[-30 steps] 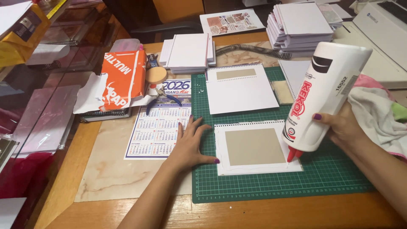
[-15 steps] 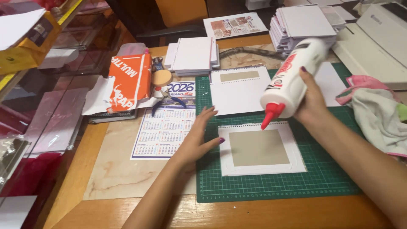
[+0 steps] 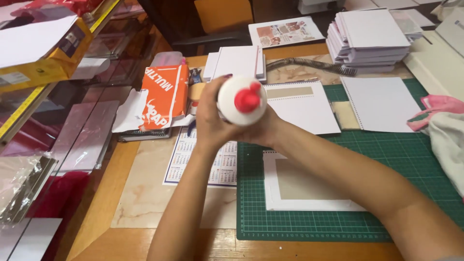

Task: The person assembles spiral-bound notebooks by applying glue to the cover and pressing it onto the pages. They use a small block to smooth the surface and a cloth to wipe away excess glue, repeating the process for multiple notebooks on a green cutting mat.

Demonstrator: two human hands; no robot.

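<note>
Both of your hands are wrapped around a white glue bottle point(image 3: 241, 100) with a red nozzle, raised above the counter point(image 3: 159, 203) and pointing toward the camera. Your left hand point(image 3: 209, 121) has its fingers closed on the bottle's left side; your right hand point(image 3: 263, 129) clasps it from below and the right. Under your right forearm, a white sheet with a tan card panel point(image 3: 309, 186) lies on the green cutting mat point(image 3: 411, 159). A printed calendar sheet point(image 3: 203, 162) sits just left of the mat, on marble-patterned inlay. An orange paper package point(image 3: 166, 94) lies farther left. Stacks of white spiral-punched pads point(image 3: 372, 36) stand at the far edge, and a pink-and-white cloth point(image 3: 444, 125) lies at right.
</note>
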